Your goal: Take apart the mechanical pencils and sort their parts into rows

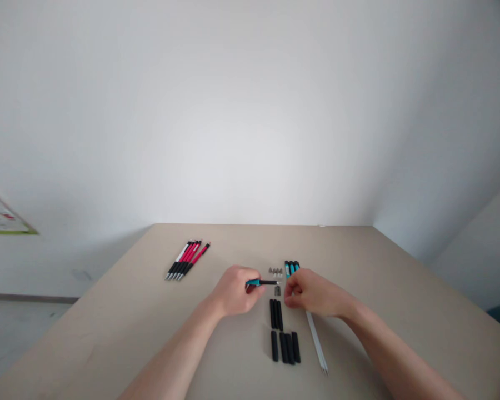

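Observation:
My left hand (238, 290) is closed around a teal and black pen (268, 283), which points right with a small light tip. Close to that tip is my right hand (308, 290), fingers curled into a pinch; whatever they may hold is too small to make out. Several teal pen barrels (291, 266) lie just behind the right hand, partly hidden by it. Between the hands are a row of small metal cone tips (275, 271) and some little metallic pieces (277, 290). Thin white refills (317, 343) extend from under the right hand toward me.
Black tubes (276, 314) lie side by side in front of the hands, with more black grips (290, 348) nearer me. At the left lies a group of red and white pens (187, 260). The beige table (133, 322) meets a white wall (250, 139).

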Available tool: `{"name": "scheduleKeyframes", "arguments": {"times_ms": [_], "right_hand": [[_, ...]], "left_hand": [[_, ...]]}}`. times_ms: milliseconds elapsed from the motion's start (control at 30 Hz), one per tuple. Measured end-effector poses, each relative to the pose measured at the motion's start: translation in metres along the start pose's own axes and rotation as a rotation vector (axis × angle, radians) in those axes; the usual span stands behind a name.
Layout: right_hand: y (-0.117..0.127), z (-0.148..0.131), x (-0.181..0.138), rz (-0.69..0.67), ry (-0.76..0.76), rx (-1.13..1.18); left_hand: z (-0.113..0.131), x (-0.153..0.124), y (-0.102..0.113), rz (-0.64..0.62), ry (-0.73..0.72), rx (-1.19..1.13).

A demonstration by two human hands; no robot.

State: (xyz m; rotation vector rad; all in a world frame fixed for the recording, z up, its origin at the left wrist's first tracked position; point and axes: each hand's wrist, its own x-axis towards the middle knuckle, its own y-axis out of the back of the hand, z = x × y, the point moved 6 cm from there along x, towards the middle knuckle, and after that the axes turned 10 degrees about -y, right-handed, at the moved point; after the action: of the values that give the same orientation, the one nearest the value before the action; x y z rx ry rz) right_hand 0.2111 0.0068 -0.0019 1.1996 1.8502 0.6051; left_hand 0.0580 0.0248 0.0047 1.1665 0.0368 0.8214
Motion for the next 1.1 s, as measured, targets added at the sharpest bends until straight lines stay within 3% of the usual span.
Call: {"name": "scheduleKeyframes", "arguments": {"times_ms": [333,600,833,1100], "right_hand": [[-0.003,-0.003,0.000,0.006,-0.029,-0.059],[-0.007,-0.003,0.001,-0.007,-0.011,-0.083],[0.007,-0.004,0.004,0.199,0.017,-0.159],[0.004,-0.005,0.004,0.209,0.004,-0.213]], "left_hand": [[0.005,-0.002,-0.014,-0.184,-0.050,0.061],[0.007,-0.001,-0.016,-0.181,-0.041,0.040],[0.005,0.000,-0.014,-0.145,-0.015,0.101],[0.003,0.000,-0.019,-0.160,0.006,0.019]]}}
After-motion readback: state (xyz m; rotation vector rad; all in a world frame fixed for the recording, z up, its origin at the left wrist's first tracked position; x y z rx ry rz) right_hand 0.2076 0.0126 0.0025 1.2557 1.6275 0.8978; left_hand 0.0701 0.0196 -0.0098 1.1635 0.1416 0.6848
